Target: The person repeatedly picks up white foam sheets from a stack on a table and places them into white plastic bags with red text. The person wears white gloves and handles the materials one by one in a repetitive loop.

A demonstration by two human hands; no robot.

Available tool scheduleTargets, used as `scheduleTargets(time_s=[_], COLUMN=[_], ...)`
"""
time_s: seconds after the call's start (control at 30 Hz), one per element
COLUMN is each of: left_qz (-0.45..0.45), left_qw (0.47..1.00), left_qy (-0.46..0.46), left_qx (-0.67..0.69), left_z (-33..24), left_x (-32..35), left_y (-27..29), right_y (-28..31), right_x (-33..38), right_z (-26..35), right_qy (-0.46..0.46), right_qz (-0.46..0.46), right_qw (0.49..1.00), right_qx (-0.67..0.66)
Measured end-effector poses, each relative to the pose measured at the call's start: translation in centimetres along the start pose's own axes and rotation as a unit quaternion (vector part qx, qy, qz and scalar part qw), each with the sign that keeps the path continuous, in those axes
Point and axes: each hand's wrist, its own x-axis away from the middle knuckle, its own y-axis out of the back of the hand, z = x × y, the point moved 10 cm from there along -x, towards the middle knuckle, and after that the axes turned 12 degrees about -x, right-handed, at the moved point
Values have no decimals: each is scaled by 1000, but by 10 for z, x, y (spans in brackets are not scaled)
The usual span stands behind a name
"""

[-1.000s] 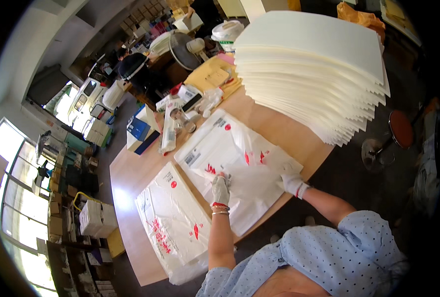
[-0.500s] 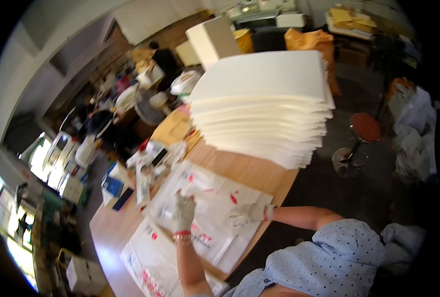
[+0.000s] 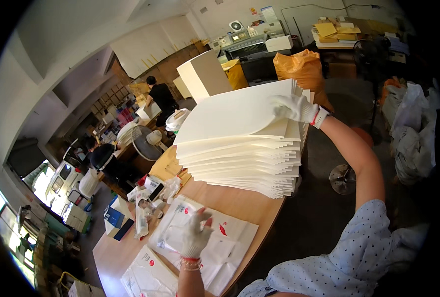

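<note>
My right hand (image 3: 293, 108), in a white glove with coloured fingertips hard to see, is at the right side of a tall stack of large white sheets (image 3: 230, 111). Its fingers are curled at the top sheet, whose near corner bends upward beneath them. My left hand (image 3: 196, 233), gloved in white with reddish bare fingertips, hovers over a flat white plastic bag (image 3: 234, 232) with red print. Its fingers are apart and nothing shows in them. Another printed white bag (image 3: 148, 274) lies at the near left, partly under the first one.
On the wooden table (image 3: 103, 252) at left are a blue and white box (image 3: 115, 218), a phone (image 3: 156, 191) and clear plastic wrapping. Beyond stand a fan (image 3: 145, 143), an orange sack (image 3: 301, 69) and two people (image 3: 163, 99) at work. A round stool base (image 3: 342, 178) stands at right.
My right hand has moved up and away from the bag to the sheet stack. My left hand has shifted slightly right and nearer, still over the bag. The view has tilted upward.
</note>
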Motion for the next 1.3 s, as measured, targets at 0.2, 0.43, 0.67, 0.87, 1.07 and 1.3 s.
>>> scheduleTargets(time_s=[0.2, 0.43, 0.67, 0.87, 1.07, 1.3], left_qz=[164, 145, 220, 129, -61, 1], left_qw=[532, 669, 886, 989, 987, 698], left_qy=[188, 412, 207, 38, 115, 403], left_qx=[809, 601, 351, -54, 93, 592], left_z=[-100, -74, -67, -126, 56, 261], left_x=[-88, -44, 6, 85, 101, 127], left_y=[-82, 5, 50, -102, -38, -33], right_y=[-32, -22, -73, -219, -223, -229], right_x=[-3, 83, 198, 202, 228, 207], right_z=[138, 195, 25, 136, 127, 173], right_qy=[172, 234, -303, -33, 88, -30], right_qz=[-31, 93, -144, -166, -252, -103], right_qw=[971, 955, 815, 928, 943, 985], right_qx=[161, 156, -473, -332, -200, -132])
